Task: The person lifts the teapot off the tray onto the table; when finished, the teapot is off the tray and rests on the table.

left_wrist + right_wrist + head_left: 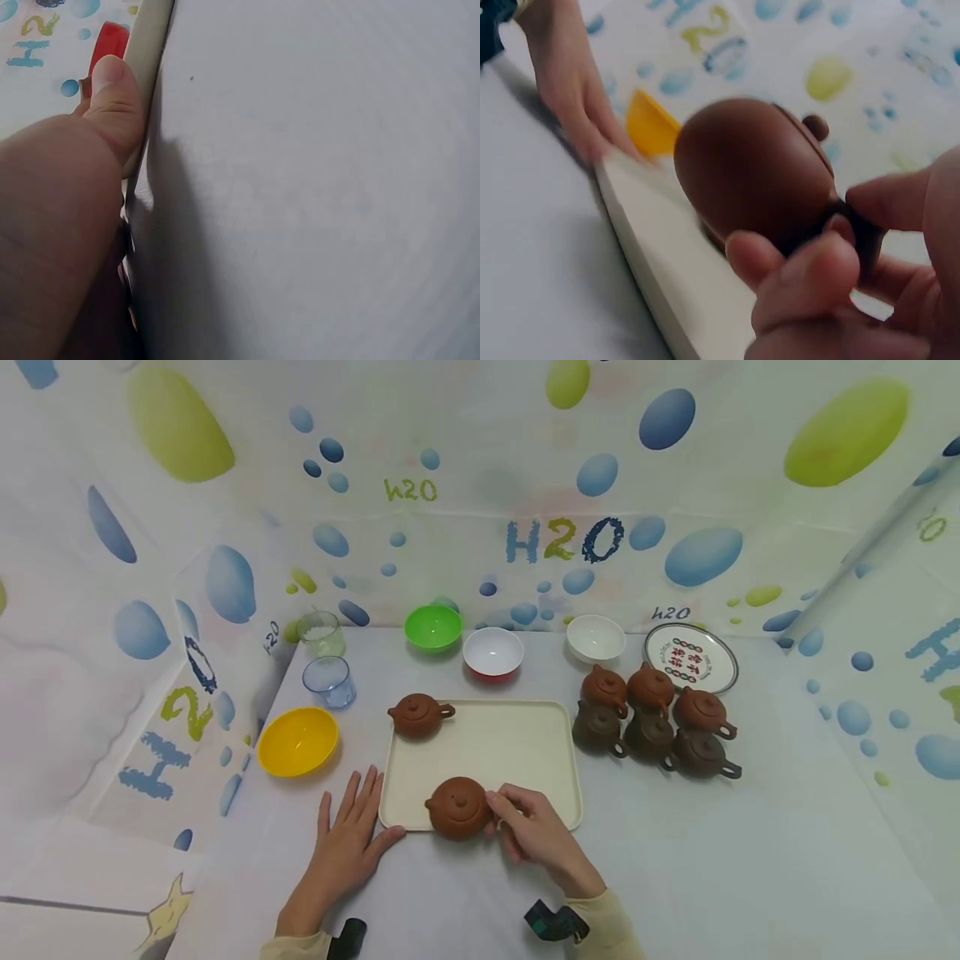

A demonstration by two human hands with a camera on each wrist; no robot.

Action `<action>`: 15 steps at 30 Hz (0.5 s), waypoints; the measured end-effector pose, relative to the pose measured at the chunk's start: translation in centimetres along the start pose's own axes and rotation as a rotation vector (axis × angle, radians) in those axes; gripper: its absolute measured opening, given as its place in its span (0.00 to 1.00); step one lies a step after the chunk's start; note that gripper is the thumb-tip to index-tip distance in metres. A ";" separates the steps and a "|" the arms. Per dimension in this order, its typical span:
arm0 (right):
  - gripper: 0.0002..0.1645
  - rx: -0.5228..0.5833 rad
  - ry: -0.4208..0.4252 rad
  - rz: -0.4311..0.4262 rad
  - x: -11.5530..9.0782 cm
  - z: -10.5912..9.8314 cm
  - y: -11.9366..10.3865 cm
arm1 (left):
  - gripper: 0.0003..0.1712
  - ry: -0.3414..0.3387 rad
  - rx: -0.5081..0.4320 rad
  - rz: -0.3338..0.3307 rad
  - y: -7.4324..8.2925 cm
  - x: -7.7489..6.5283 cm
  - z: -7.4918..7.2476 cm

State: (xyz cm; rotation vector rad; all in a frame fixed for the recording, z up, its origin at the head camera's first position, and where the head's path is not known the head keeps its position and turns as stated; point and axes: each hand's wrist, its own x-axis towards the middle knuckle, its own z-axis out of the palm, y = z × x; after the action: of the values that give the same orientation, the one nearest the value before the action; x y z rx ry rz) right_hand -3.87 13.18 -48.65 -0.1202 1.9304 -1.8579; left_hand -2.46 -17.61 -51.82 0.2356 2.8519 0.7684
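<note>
A reddish-brown clay teapot (459, 808) is in my right hand (542, 835), which pinches its handle over the near edge of a cream tray (517, 735). In the right wrist view the teapot (750, 165) appears raised above the tray, its spout side hidden. My left hand (347, 839) lies flat with fingers spread at the tray's near left corner; its thumb touches the rim, as the left wrist view also shows. A second reddish-brown teapot (417, 717) stands on the tray's far left corner, its handle pointing right.
Right of the tray stand several teapots, reddish-brown ones (702, 710) behind dark brown ones (651, 737). A patterned plate (691, 657) lies behind them. Along the back are white (596, 639), red-and-white (493, 653) and green bowls (433, 627). Two glasses (330, 682) and a yellow bowl (298, 742) stand left.
</note>
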 end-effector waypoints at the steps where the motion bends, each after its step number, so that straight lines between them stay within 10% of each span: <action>1: 0.30 0.005 0.006 0.001 -0.7 -0.9 0.2 | 0.53 -0.003 0.004 -0.004 0.0 -0.1 0.0; 15: 0.27 0.047 0.511 0.071 -6.5 -11.2 1.8 | 0.53 0.002 0.012 0.005 -0.1 0.0 0.3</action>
State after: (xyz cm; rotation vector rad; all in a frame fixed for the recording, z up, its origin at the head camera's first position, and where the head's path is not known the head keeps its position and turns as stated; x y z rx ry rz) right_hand -1.81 26.08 -48.88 0.4765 2.1711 -2.0228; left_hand -2.44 -17.56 -52.08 0.2439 2.8601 0.7531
